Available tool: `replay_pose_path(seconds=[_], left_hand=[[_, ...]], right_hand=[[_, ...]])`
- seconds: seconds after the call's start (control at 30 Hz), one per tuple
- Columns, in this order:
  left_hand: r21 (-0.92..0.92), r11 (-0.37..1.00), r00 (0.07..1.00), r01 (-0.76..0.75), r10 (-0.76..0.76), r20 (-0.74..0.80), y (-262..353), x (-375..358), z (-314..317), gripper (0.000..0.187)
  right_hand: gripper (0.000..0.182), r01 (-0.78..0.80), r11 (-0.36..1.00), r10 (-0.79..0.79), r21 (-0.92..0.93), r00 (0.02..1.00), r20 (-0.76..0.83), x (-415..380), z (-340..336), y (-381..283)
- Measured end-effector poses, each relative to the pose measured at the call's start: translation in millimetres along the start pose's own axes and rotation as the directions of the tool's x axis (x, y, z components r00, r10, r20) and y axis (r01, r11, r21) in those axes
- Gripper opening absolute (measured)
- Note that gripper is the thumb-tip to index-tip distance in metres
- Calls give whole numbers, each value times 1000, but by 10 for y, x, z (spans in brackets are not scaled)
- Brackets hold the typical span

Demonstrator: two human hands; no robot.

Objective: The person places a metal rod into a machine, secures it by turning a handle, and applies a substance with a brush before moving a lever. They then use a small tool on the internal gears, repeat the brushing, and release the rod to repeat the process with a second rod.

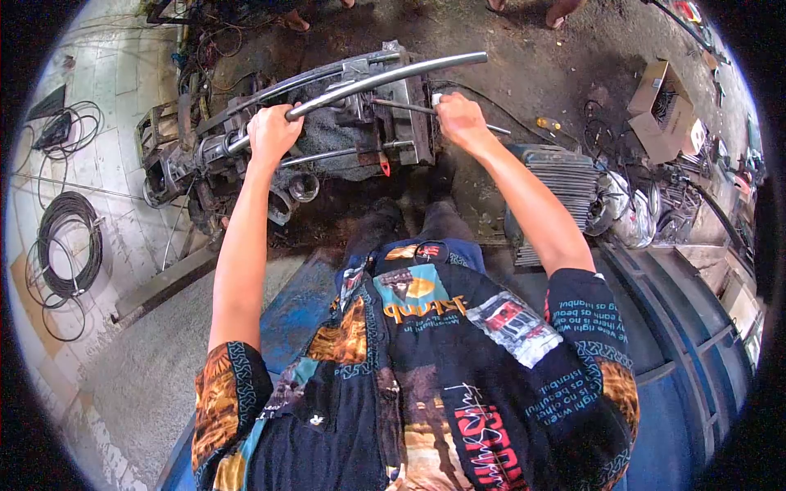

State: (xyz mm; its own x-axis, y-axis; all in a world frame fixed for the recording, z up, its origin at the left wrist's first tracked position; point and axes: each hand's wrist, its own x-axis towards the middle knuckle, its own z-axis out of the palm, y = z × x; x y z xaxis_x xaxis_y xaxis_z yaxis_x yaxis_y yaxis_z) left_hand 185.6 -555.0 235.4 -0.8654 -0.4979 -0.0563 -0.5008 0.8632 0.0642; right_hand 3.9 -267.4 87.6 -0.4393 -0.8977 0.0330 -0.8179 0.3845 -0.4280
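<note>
A machine with metal rails and a greasy frame (422, 123) lies in front of me. A long shiny metal bar (393, 78) slants over it from lower left to upper right. My left hand (274, 135) is closed around the bar near its left part. My right hand (461, 120) is closed at the machine's right end, on a thin metal rod (498, 130) that shows on both sides of the fist. Something small and white peeks out by its fingers; I cannot make out what. Below the bar, a lower rail (319, 155) runs across the machine, with a red-tipped piece (385, 166) beside it.
A finned motor (561, 184) stands at the right, beside metal scrap. An open cardboard box (661, 110) holds dark pieces. Coiled black cable (70, 245) lies on the left floor. Blue metalwork (679, 327) is near my right side. Other people's feet (561, 12) show at the top.
</note>
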Motion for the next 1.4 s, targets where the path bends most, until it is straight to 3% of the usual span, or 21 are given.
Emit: replay_pose_path(seconds=[0.3,0.47,0.67,0.7,0.73,0.8,0.83,0.87,0.9,0.97,1.03,1.07,1.1,1.17,1.2,1.27,1.4], left_hand=[[10,997,997,76,-76,29,5,-15,-20,37],[-8,999,999,38,-38,-21,-61,-37,18,36],[-17,998,998,60,-60,-34,-89,-43,20,35],[18,995,993,103,-104,62,-56,-51,-32,26],[16,993,992,113,-114,56,-36,-82,-40,26],[-92,993,987,-72,58,-148,-58,-164,-50,29],[-156,979,963,-134,92,-252,-35,-242,-57,47],[-103,976,879,-190,123,-460,11,-355,-49,51],[-114,980,857,-164,84,-509,37,-513,-25,50],[-201,971,837,-128,-3,-547,-50,-759,245,44],[-549,835,929,44,-236,-284,-178,-895,574,35],[-672,722,938,166,-326,-119,-202,-909,773,31],[-678,713,934,176,-339,-114,-239,-902,1015,31],[-925,196,835,327,-518,185,-314,-756,1421,27],[-927,183,833,328,-519,192,-329,-646,1464,27],[-769,-367,613,523,-465,639,-402,-434,1452,27],[-800,-438,679,410,-439,588,-422,-221,1679,31]], right_hand=[[15,-6,1000,6,-7,996,85,114,7,-139],[15,-15,1000,17,-19,992,124,189,52,-180],[15,39,999,-38,-8,994,106,462,131,-322],[15,81,996,-78,-32,994,70,528,146,-359],[15,123,991,-121,-57,992,34,590,164,-404],[14,137,990,-134,-30,987,85,734,255,-543],[13,146,989,-144,-24,987,69,773,310,-586],[12,152,988,-151,-20,987,52,819,361,-610],[12,174,985,-174,-9,985,1,820,363,-673],[18,138,990,-137,-7,989,59,859,405,-737],[21,139,990,-136,-23,987,85,893,413,-844],[25,131,991,-131,3,991,21,884,400,-848],[29,123,992,-122,29,992,-42,872,401,-847],[30,120,990,-119,69,993,-24,861,429,-824],[32,109,988,-108,112,994,-14,847,432,-798],[34,103,991,-106,87,993,41,873,428,-832],[30,61,997,-63,47,996,56,878,439,-800]])
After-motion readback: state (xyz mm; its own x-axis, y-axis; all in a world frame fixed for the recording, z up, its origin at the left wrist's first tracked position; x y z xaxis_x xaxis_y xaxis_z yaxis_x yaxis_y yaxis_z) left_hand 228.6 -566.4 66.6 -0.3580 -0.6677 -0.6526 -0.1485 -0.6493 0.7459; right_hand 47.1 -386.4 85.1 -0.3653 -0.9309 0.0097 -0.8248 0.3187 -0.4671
